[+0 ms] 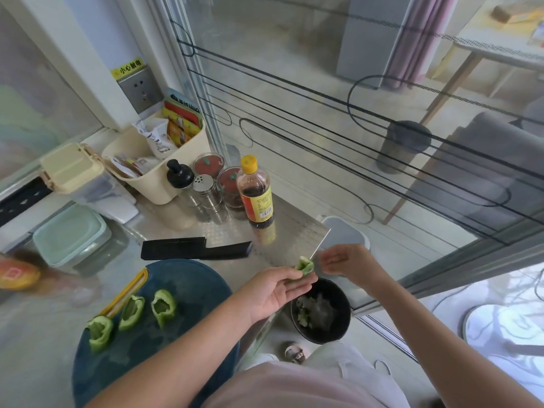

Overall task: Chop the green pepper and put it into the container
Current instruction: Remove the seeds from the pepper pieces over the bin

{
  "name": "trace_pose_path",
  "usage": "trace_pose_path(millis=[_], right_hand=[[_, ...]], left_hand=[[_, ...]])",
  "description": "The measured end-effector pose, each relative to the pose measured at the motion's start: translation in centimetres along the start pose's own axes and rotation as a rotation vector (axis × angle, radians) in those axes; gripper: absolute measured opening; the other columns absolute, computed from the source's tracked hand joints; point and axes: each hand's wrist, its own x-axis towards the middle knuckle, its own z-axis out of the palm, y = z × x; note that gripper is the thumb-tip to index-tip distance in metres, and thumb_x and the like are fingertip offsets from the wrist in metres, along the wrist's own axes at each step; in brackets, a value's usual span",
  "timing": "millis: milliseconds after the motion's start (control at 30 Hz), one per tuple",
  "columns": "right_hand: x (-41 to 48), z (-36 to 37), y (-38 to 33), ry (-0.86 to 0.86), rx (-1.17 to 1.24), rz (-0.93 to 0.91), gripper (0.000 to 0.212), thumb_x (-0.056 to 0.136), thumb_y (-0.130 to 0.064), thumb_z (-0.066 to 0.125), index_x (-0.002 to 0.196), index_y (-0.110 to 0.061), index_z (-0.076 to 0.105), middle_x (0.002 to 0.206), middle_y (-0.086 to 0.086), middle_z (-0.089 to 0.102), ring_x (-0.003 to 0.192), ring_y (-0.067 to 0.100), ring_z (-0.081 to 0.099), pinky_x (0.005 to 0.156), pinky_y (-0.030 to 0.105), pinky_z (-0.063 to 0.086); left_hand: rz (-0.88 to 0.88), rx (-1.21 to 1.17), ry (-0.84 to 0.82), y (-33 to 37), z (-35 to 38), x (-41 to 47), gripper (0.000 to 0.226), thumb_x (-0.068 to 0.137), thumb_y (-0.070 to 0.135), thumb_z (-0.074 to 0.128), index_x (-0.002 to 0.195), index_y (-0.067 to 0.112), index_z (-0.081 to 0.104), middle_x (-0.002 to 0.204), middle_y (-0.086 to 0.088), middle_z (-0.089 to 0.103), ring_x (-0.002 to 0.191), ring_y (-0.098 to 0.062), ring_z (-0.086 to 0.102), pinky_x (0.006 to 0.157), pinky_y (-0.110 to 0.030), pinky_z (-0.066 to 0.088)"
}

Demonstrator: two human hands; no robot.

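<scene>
Fingers (297,285) of my left hand (272,294) are pinching a hollow green pepper piece (304,266) above the round black bin (341,293), risking dropping it; my blurred right hand (347,260) has a grip I cannot tell.

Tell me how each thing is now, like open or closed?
Left hand: holds a pepper piece over the bin.
Right hand: beside that piece, blurred, grip unclear.
Three pieces: hollowed, lying on the board.
Bottle: upright, capped.
Container: lid on.
</scene>
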Motion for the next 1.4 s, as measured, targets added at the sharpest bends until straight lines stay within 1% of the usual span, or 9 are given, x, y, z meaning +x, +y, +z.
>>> trace_pose_path(millis=[233,367,533,633,733,867,1000,1167,1400], right_hand=[[1.0,0.2,2.4,0.166,-0.582,0.016,0.016,0.082,-0.007,0.062,0.076,-0.016,0.073,0.077,-0.001,0.072,0.07,0.01,0.063,0.061,0.015,0.046],[0.7,0.7,4.1,0.186,-0.68,0.008,0.03,0.083,0.006,0.056,0.097,-0.015,0.072,0.105,-0.001,0.069,0.102,0.017,0.061,0.09,0.028,0.05],[0.4,0.7,4.5,0.194,-0.682,0.081,0.005,0.083,-0.012,0.067,0.085,-0.016,0.071,0.088,-0.003,0.067,0.082,0.014,0.061,0.071,0.024,0.049],[-0.1,0.7,4.1,0.212,-0.735,0.033,0.025,0.086,-0.001,0.057,0.103,-0.016,0.068,0.109,-0.002,0.062,0.099,0.019,0.06,0.082,0.028,0.05],[-0.4,1.4,2.5,0.152,-0.753,-0.068,0.033,0.084,0.009,0.049,0.098,-0.012,0.07,0.107,0.0,0.062,0.102,0.02,0.06,0.089,0.033,0.051],[-0.3,3.7,-1.6,0.109,-0.694,-0.219,0.009,0.088,-0.021,0.063,0.088,-0.016,0.071,0.082,-0.006,0.066,0.075,0.011,0.062,0.069,0.025,0.052],[-0.2,6.9,-6.3,0.071,-0.672,-0.422,0.022,0.089,-0.037,0.061,0.102,-0.021,0.068,0.094,-0.008,0.065,0.074,0.007,0.06,0.069,0.023,0.049],[0.2,11.8,-10.9,-0.083,-0.745,-0.559,0.023,0.092,-0.029,0.058,0.113,-0.022,0.064,0.106,-0.006,0.061,0.09,0.012,0.059,0.072,0.021,0.041],[4.1,19.7,-11.6,-0.325,-1.05,-0.588,0.036,0.091,-0.006,0.047,0.126,-0.015,0.052,0.124,0.005,0.051,0.106,0.025,0.057,0.084,0.032,0.045]], left_hand=[[-0.012,0.019,0.031,-0.5,0.0,0.0,0.029,0.086,-0.007,0.048,0.114,-0.009,0.056,0.117,-0.027,0.061,0.104,-0.03,0.065,0.09,-0.037,0.053],[-0.012,0.033,0.058,-0.6,0.0,0.2,0.032,0.085,-0.007,0.051,0.117,-0.009,0.054,0.119,-0.027,0.059,0.105,-0.03,0.065,0.091,-0.037,0.052],[0.021,0.076,0.103,-0.2,-0.7,0.1,0.038,0.083,-0.012,0.052,0.121,-0.008,0.05,0.119,-0.024,0.06,0.104,-0.03,0.065,0.087,-0.035,0.055],[0.043,0.094,0.125,0.3,-1.4,-0.4,0.038,0.083,-0.014,0.052,0.119,-0.003,0.051,0.111,-0.02,0.063,0.101,-0.028,0.065,0.085,-0.035,0.056],[0.096,0.125,0.164,1.0,-2.2,-1.0,0.046,0.079,-0.015,0.056,0.122,0.002,0.052,0.105,-0.017,0.064,0.095,-0.026,0.065,0.082,-0.034,0.057],[0.194,0.206,0.218,2.2,-3.0,-3.0,0.049,0.078,-0.015,0.06,0.121,0.007,0.053,0.106,-0.012,0.059,0.095,-0.024,0.062,0.081,-0.031,0.056],[0.321,0.377,0.32,3.6,-4.6,-5.9,0.058,0.075,-0.016,0.064,0.125,0.01,0.052,0.11,-0.01,0.06,0.099,-0.026,0.065,0.081,-0.031,0.056],[0.436,0.69,0.579,4.6,-8.5,-10.6,0.065,0.066,0.0,0.075,0.12,0.026,0.05,0.108,-0.002,0.067,0.097,-0.016,0.068,0.098,-0.04,0.048],[0.339,1.016,0.77,1.7,-14.5,-16.9,0.067,0.068,0.012,0.079,0.121,0.033,0.044,0.114,0.012,0.053,0.105,-0.006,0.053,0.085,-0.018,0.044]])
